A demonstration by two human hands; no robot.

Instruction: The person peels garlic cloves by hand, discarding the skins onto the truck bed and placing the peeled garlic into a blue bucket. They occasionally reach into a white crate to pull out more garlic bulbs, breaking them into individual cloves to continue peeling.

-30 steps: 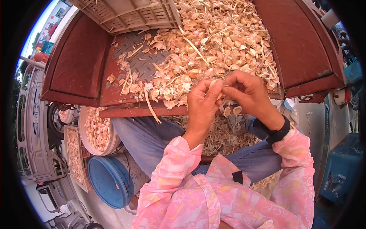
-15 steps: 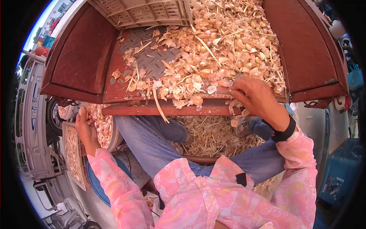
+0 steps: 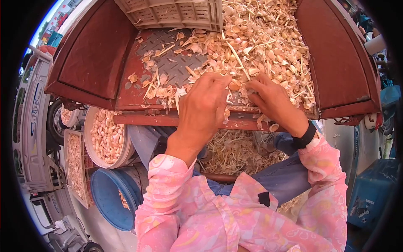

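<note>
Both hands are over the front edge of a red metal truck bed (image 3: 168, 113), among loose garlic cloves and papery skins (image 3: 268, 46). My left hand (image 3: 203, 109) has its fingers curled into a pinch, its back hiding what they hold. A reddish garlic clove (image 3: 235, 85) shows right at its fingertips, between the two hands. Close by on the right, my right hand (image 3: 273, 98) is closed too, thumb and forefinger together over the skins; I cannot tell what is in it. Dry stalks (image 3: 237, 59) lie scattered through the pile.
A white plastic crate (image 3: 176, 14) stands tilted at the back of the bed. To the left are a white bucket of cloves (image 3: 107, 138), a blue bucket (image 3: 110, 197) and a crate of skins (image 3: 75, 168). Stalks and skins (image 3: 243, 151) heap up between my legs.
My left hand has come from beside the white bucket at the left up to the bed, near my right hand. My right hand stays at the bed's edge. The view has shifted slightly.
</note>
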